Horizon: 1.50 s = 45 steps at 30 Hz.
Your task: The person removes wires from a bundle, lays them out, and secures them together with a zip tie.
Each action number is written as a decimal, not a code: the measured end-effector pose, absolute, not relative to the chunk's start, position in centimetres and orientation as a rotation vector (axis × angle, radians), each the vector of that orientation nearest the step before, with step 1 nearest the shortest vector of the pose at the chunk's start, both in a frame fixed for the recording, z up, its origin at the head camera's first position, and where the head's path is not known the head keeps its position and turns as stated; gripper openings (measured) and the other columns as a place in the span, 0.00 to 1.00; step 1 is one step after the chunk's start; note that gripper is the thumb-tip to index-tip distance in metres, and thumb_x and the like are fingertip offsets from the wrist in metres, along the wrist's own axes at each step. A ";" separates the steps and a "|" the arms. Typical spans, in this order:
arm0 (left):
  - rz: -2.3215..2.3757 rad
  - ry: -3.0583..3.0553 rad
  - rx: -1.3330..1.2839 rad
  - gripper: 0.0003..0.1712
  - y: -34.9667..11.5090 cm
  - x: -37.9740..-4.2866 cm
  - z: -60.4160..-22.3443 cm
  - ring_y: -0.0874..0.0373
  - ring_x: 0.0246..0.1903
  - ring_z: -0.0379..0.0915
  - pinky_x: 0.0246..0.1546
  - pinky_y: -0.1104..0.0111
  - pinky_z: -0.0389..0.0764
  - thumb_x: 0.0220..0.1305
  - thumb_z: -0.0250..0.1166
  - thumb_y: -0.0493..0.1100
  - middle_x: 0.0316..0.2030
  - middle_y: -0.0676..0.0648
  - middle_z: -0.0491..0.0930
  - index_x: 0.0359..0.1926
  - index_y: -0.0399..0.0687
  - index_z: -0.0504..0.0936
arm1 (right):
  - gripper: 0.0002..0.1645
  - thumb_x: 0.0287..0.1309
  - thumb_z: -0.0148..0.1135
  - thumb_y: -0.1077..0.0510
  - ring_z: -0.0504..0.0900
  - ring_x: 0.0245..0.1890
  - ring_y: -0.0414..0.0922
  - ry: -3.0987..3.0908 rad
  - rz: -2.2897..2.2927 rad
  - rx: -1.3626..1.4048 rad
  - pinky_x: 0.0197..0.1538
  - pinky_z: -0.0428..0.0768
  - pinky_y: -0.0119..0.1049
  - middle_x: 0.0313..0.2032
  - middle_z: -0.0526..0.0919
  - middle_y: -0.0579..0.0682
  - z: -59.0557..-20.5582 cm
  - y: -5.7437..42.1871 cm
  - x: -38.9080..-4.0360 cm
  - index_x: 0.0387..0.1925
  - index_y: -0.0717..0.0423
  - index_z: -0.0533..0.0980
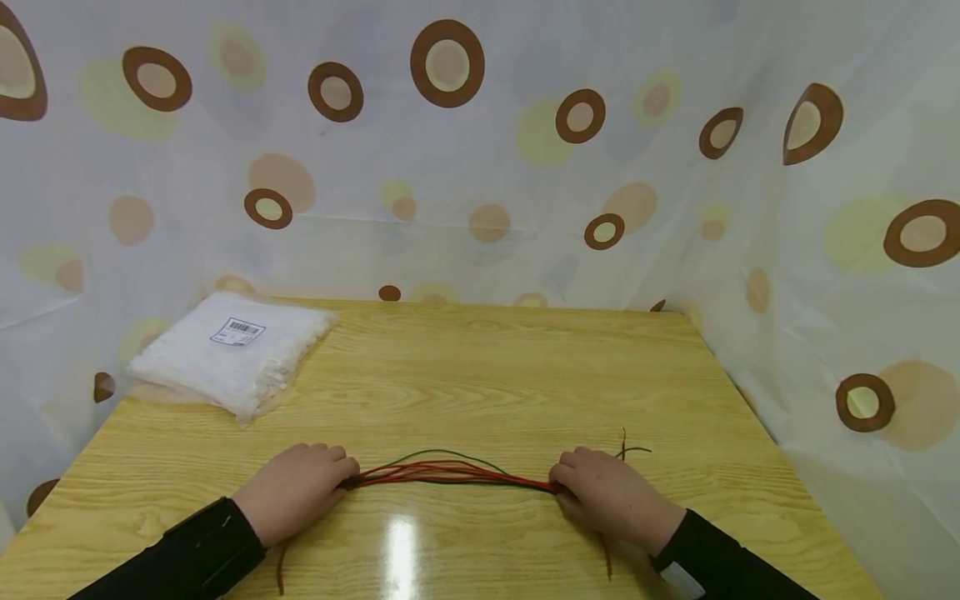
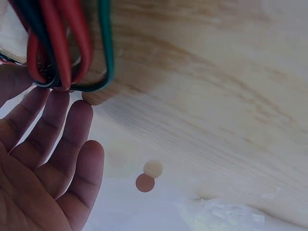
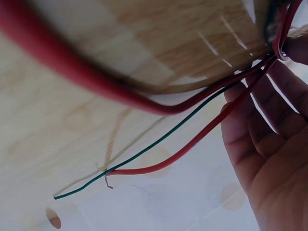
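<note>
A bundle of red and green wires stretches between both hands, low over the wooden table. At its left end my left hand pinches the gathered wires; in the left wrist view, looped red and green wires meet at the thumb and fingertips. My right hand pinches the other end. Loose ends poke out past it, and in the right wrist view a red wire and a thin green wire trail away from the fingers, with bare metal strands at the red tip.
A clear plastic bag of white items with a barcode label lies at the back left of the wooden table. Behind and beside the table hangs a white curtain with brown, tan and yellow circles.
</note>
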<state>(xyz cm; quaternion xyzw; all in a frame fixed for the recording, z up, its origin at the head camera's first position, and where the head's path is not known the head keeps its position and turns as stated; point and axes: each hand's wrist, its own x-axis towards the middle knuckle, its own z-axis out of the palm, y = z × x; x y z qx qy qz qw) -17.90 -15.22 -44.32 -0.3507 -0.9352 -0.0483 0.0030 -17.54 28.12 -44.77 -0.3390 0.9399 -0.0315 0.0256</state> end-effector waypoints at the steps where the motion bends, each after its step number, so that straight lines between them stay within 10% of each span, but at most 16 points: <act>1: -0.159 -2.937 -1.096 0.06 -15.2 -17.9 -44.4 0.63 0.31 0.75 0.32 0.62 0.79 0.65 0.74 0.46 0.32 0.60 0.79 0.41 0.60 0.85 | 0.05 0.66 0.71 0.53 0.72 0.32 0.33 2.905 -0.091 -1.033 0.36 0.78 0.34 0.33 0.78 0.37 -44.8 28.1 -17.5 0.40 0.46 0.83; 15: -0.169 -2.974 -0.965 0.22 -16.2 -19.4 -42.8 0.56 0.37 0.82 0.40 0.57 0.84 0.75 0.60 0.62 0.40 0.54 0.84 0.50 0.53 0.88 | 0.16 0.68 0.70 0.44 0.80 0.40 0.39 3.009 -0.101 -1.086 0.45 0.82 0.41 0.41 0.82 0.40 -44.5 28.3 -16.4 0.50 0.47 0.82; 33: 0.405 -2.787 -0.666 0.03 -21.7 -26.6 -42.5 0.41 0.41 0.72 0.42 0.51 0.73 0.66 0.72 0.35 0.39 0.39 0.76 0.35 0.44 0.85 | 0.06 0.61 0.75 0.52 0.82 0.39 0.36 3.156 -0.300 -1.532 0.45 0.83 0.39 0.36 0.82 0.36 -43.4 27.2 -13.2 0.38 0.44 0.83; 45: 0.494 -2.843 -0.634 0.09 -22.0 -28.4 -43.0 0.40 0.40 0.68 0.42 0.48 0.73 0.60 0.74 0.28 0.43 0.37 0.74 0.33 0.45 0.85 | 0.06 0.62 0.75 0.53 0.81 0.40 0.35 3.122 -0.289 -1.527 0.46 0.83 0.37 0.37 0.82 0.35 -43.7 27.4 -12.9 0.37 0.42 0.82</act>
